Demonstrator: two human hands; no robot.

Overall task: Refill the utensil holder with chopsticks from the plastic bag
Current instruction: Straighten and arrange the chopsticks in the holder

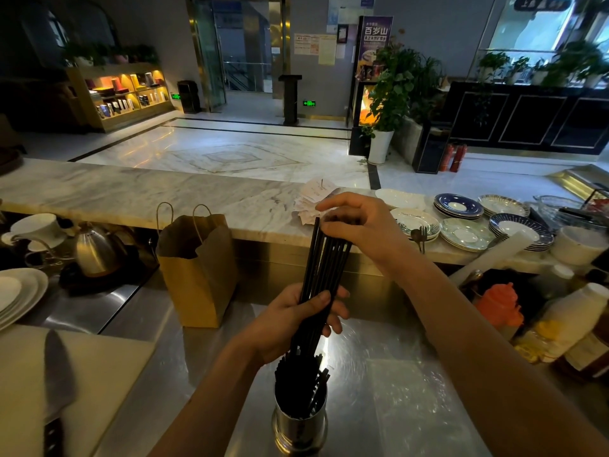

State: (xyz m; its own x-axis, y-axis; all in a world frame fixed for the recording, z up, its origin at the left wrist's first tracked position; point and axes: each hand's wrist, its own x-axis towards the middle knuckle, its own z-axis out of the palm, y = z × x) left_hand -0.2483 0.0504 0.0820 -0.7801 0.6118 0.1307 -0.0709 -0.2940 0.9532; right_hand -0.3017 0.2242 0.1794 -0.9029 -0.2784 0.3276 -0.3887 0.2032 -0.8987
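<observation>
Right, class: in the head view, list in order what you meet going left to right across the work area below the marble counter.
knife → kettle → brown paper bag → utensil holder → orange container

My left grip (290, 321) curls round the lower part of a bundle of black chopsticks (324, 268). My right grip (359, 225) pinches their upper ends, at 1 o'clock from the left. The bundle tilts, and its lower ends merge with the dark sticks standing in the steel utensil holder (300, 427), so I cannot tell whether they reach inside. The holder stands upright at 6 o'clock on the steel surface (395, 374). A brown paper bag (197, 268) stands open at 9 o'clock. A knife (57, 367) lies on the white cutting board (108, 374) at 8 o'clock. Patterned plates (458, 206) are stacked at 2 o'clock.
</observation>
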